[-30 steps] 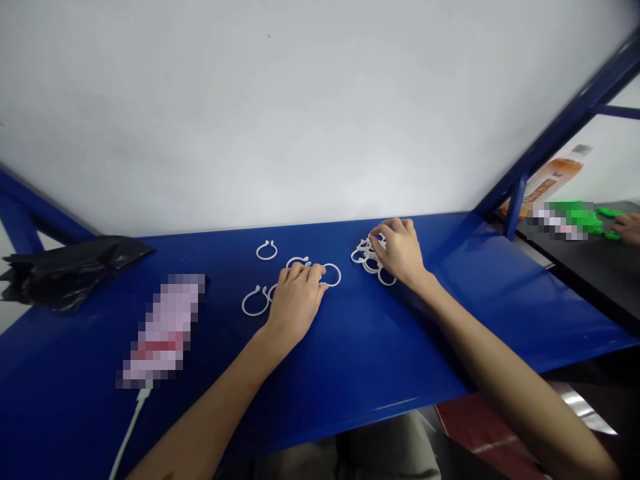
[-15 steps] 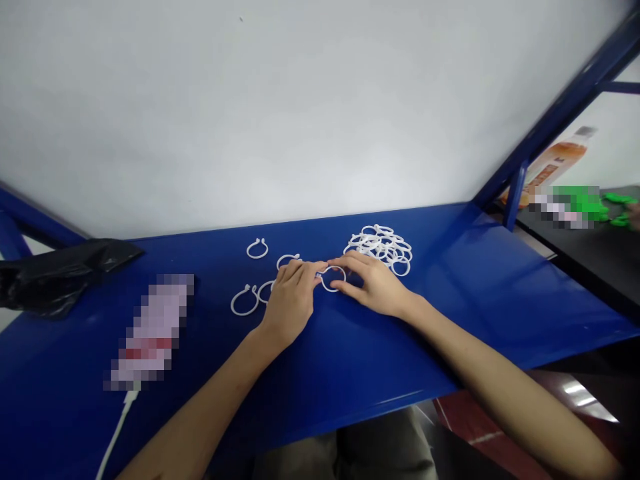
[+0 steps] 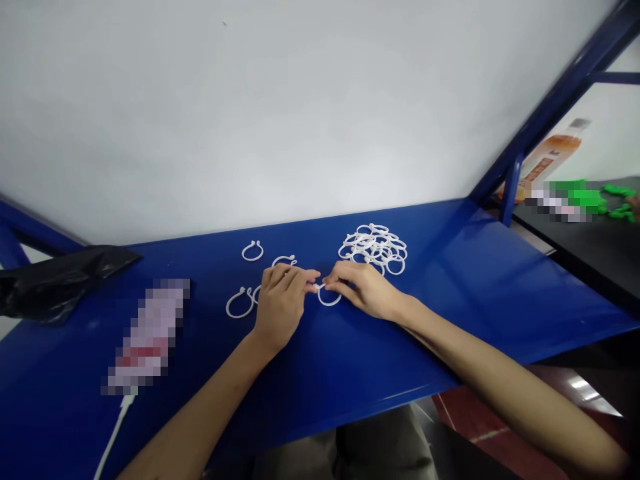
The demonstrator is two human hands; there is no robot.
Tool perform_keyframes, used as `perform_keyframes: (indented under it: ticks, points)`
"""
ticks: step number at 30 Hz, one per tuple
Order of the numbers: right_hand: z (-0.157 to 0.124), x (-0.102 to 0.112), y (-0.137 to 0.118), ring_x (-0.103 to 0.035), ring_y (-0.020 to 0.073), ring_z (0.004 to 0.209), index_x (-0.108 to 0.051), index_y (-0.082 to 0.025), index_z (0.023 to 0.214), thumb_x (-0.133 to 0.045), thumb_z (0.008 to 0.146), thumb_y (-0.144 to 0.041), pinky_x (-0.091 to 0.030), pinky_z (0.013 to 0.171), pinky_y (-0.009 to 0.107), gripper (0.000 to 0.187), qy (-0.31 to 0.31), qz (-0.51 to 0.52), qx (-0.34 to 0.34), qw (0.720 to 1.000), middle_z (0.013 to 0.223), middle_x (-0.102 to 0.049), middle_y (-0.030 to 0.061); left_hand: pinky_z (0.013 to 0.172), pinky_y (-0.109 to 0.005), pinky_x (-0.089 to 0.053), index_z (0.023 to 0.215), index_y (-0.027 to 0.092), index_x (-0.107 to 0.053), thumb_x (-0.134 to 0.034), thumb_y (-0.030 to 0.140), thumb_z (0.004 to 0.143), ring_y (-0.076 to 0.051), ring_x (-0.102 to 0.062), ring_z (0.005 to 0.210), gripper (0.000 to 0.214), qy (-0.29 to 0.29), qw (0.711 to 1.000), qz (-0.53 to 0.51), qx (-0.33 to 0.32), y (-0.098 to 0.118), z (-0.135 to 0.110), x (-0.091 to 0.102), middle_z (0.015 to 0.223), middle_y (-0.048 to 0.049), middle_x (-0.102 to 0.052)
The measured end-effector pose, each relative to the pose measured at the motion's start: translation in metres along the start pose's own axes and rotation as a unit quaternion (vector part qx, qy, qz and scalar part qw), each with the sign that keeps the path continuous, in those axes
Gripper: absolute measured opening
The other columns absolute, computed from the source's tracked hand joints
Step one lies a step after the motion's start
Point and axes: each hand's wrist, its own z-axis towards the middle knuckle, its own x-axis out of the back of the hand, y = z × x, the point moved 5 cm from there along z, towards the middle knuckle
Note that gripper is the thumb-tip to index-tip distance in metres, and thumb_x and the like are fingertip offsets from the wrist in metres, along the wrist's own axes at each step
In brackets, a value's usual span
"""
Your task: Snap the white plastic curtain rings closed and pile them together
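Together, both hands (image 3: 325,293) pinching ring (image 3: 329,298)

right hand (image 3: 367,293) off the ring pile (image 3: 374,247), now meeting left hand (image 3: 280,303) | both pinch one white ring (image 3: 329,295) at its top; ring hangs below the fingertips | pile uncovered, just beyond the grip

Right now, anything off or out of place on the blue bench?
Nothing stands out. Both hands, left hand and right hand, pinch one white ring. Loose rings lie flat, the ring pile stays heaped on the blue table, nothing spilled or broken.
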Motion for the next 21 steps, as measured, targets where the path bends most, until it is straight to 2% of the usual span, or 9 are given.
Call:
perform_keyframes:
  ticks: [4,6,8,11,13,15,17,21]
  points:
    - [0.001,-0.001,0.001,-0.065,0.0167,0.084,-0.064,-0.018,0.097,-0.049,0.101,-0.025,-0.053,0.077,0.031,0.017,0.002,-0.019,0.005,1.0,0.09,-0.068,0.0056,0.085,-0.038,-0.043,0.103,0.02,-0.065,-0.056,0.023,0.097,-0.023,-0.062,0.089,0.012,-0.038,0.999,0.014,0.023,-0.004,0.001,-0.005,0.088,-0.0022,-0.074]
    - [0.002,0.006,0.003,-0.064,0.0177,0.086,-0.066,-0.019,0.101,-0.049,0.102,-0.026,-0.052,0.079,0.032,0.018,0.039,-0.057,0.005,0.998,0.093,-0.069,0.0064,0.086,-0.041,-0.044,0.112,0.017,-0.065,-0.055,0.032,0.098,-0.027,-0.06,0.097,0.023,-0.077,0.993,0.054,0.07,-0.011,0.003,-0.009,0.101,-0.0073,-0.073]
    - [0.002,0.022,0.009,-0.064,0.0197,0.091,-0.068,-0.02,0.103,-0.05,0.101,-0.027,-0.051,0.084,0.035,0.019,0.106,-0.112,-0.005,0.988,0.098,-0.07,0.0074,0.09,-0.045,-0.043,0.122,0.014,-0.062,-0.051,0.041,0.098,-0.032,-0.056,0.107,0.038,-0.116,0.979,0.11,0.122,-0.019,0.003,-0.012,0.116,-0.0128,-0.068]
    - [-0.006,0.06,0.032,-0.062,0.0235,0.093,-0.071,-0.021,0.1,-0.053,0.099,-0.03,-0.05,0.086,0.039,0.02,0.235,-0.218,-0.078,0.944,0.099,-0.07,0.0091,0.095,-0.05,-0.041,0.127,0.011,-0.061,-0.049,0.048,0.098,-0.036,-0.051,0.116,0.048,-0.17,0.957,0.175,0.158,-0.028,0.0,-0.014,0.125,-0.0164,-0.064]
    - [-0.016,0.085,0.055,-0.061,0.0248,0.09,-0.073,-0.02,0.1,-0.052,0.097,-0.03,-0.049,0.082,0.039,0.023,0.283,-0.279,-0.162,0.903,0.097,-0.07,0.0097,0.095,-0.051,-0.04,0.12,0.011,-0.065,-0.052,0.046,0.097,-0.037,-0.051,0.113,0.044,-0.202,0.948,0.192,0.156,-0.03,-0.003,-0.016,0.12,-0.016,-0.066]
    - [-0.026,0.102,0.079,-0.062,0.025,0.086,-0.073,-0.018,0.101,-0.053,0.094,-0.028,-0.049,0.08,0.039,0.023,0.29,-0.304,-0.233,0.877,0.094,-0.07,0.0101,0.094,-0.05,-0.041,0.112,0.013,-0.068,-0.053,0.04,0.096,-0.035,-0.053,0.109,0.034,-0.22,0.945,0.193,0.147,-0.03,-0.005,-0.017,0.113,-0.0145,-0.068]
    - [-0.035,0.112,0.098,-0.061,0.0244,0.083,-0.072,-0.017,0.099,-0.055,0.091,-0.027,-0.048,0.08,0.039,0.021,0.292,-0.302,-0.278,0.864,0.092,-0.071,0.0096,0.092,-0.049,-0.041,0.104,0.016,-0.069,-0.053,0.033,0.096,-0.034,-0.053,0.106,0.024,-0.216,0.951,0.177,0.132,-0.028,-0.005,-0.018,0.107,-0.0127,-0.069]
    - [-0.04,0.108,0.114,-0.059,0.0269,0.087,-0.073,-0.019,0.091,-0.059,0.089,-0.028,-0.047,0.083,0.042,0.017,0.277,-0.285,-0.289,0.871,0.091,-0.074,0.0077,0.092,-0.049,-0.043,0.091,0.019,-0.067,-0.056,0.024,0.094,-0.03,-0.055,0.102,0.012,-0.182,0.973,0.106,0.088,-0.018,-0.003,-0.019,0.099,-0.0092,-0.068]
